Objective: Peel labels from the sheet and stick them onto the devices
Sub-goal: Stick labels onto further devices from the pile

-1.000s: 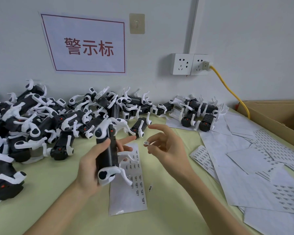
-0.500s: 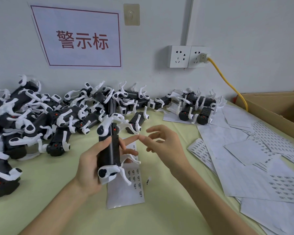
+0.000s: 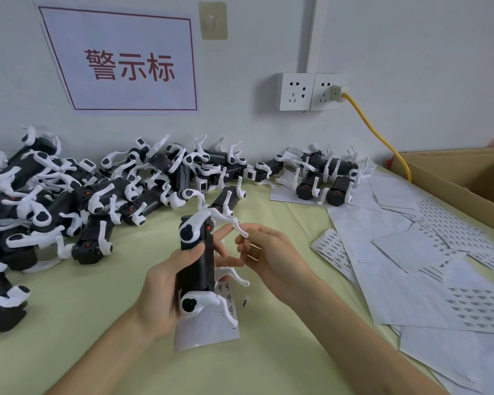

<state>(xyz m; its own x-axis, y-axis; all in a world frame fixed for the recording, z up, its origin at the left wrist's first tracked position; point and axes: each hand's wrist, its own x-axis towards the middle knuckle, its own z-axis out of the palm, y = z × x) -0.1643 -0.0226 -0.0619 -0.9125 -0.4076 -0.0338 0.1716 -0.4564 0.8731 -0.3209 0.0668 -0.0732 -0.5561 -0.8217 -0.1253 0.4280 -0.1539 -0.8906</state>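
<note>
Device (image 3: 196, 260) in left hand (image 3: 163, 289) half-hides sheet (image 3: 208, 332); right hand (image 3: 274, 260) pinch unclear.

Left hand (image 3: 166, 283): bare; slim fingers, broad thumb.
Right hand (image 3: 271, 258): bare; slim fingers, knuckle creases visible.
Left forearm (image 3: 97, 346): bare and uncovered from the wrist to the near left frame edge.
Right forearm (image 3: 354, 334): bare and uncovered from the wrist to the near right frame edge.
Nail detail: too small to judge.

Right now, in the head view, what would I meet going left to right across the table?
Pile of devices → left hand → held device → right hand → label sheets → cardboard box.
</note>
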